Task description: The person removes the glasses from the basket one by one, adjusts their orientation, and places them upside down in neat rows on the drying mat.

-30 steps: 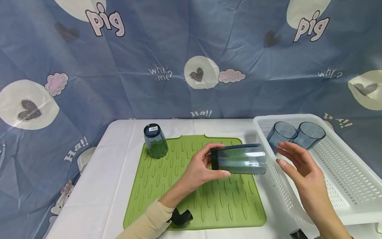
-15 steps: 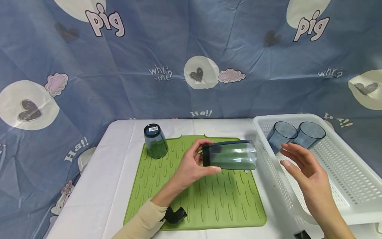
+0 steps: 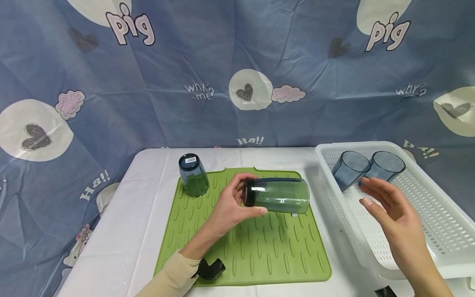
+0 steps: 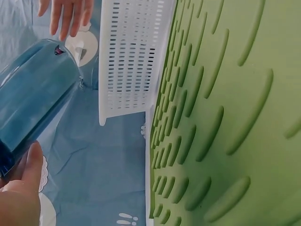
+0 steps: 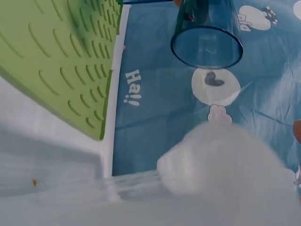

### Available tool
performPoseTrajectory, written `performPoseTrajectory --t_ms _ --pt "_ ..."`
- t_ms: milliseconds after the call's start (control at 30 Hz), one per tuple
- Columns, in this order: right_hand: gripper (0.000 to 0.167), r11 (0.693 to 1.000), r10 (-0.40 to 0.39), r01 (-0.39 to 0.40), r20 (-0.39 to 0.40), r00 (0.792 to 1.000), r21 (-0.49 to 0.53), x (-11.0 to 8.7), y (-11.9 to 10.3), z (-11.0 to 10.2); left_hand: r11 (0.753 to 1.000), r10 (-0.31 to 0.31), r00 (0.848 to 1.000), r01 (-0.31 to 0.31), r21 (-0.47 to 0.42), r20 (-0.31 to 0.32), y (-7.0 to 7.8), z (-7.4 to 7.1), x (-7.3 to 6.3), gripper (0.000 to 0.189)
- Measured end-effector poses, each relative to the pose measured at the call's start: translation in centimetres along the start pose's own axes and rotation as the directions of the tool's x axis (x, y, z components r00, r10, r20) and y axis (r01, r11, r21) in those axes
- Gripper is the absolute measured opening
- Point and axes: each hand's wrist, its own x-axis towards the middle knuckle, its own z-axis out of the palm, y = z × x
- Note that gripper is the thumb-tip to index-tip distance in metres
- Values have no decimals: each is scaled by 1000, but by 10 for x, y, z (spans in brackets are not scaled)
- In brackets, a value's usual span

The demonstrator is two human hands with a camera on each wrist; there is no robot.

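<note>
My left hand (image 3: pixel 230 206) grips a blue tinted drinking glass (image 3: pixel 282 194) round its dark base. The glass lies on its side in the air over the green ribbed mat (image 3: pixel 267 251), its mouth toward the right. In the left wrist view the thumb (image 4: pixel 32 165) presses against the side of the glass (image 4: pixel 37 94). Over the near-left part of the white basket (image 3: pixel 441 231), my right hand (image 3: pixel 397 218) holds nothing, fingers loosely bent and thumb apart. A second glass (image 3: pixel 194 177) stands upside down on the mat's far left corner, a label on its base.
Two more glasses (image 3: pixel 350 167) lean mouth up in the basket's far left end. The mat and basket rest on a white-covered table (image 3: pixel 107 247), with a patterned blue cloth (image 3: pixel 208 53) hanging behind it.
The left hand has carried the glass leftward, from near the basket's edge to over the mat. My right hand has drifted slightly right over the basket.
</note>
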Motion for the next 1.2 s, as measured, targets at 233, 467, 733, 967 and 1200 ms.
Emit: performPoseTrajectory --t_ms 233,467,733,967,1200 --pt "51 1000 6 -7 -13 1000 -9 -1 -1 -7 1000 5 999 -4 22 -51 1 -9 -3 75" --pt "50 1000 9 -9 -13 1000 -13 -2 0 -12 1000 16 998 -16 4 -60 1 -16 -3 76" --pt "50 1000 6 -6 -21 1000 -13 -2 0 -13 997 23 996 -17 73 -88 3 -22 2 73" --pt "51 1000 6 -7 -19 1000 -30 -2 2 -17 992 40 993 -26 123 -113 1 -27 5 74" --pt "51 999 -3 3 -24 1000 -32 -2 4 -21 992 43 987 -23 125 -153 -2 -29 9 72"
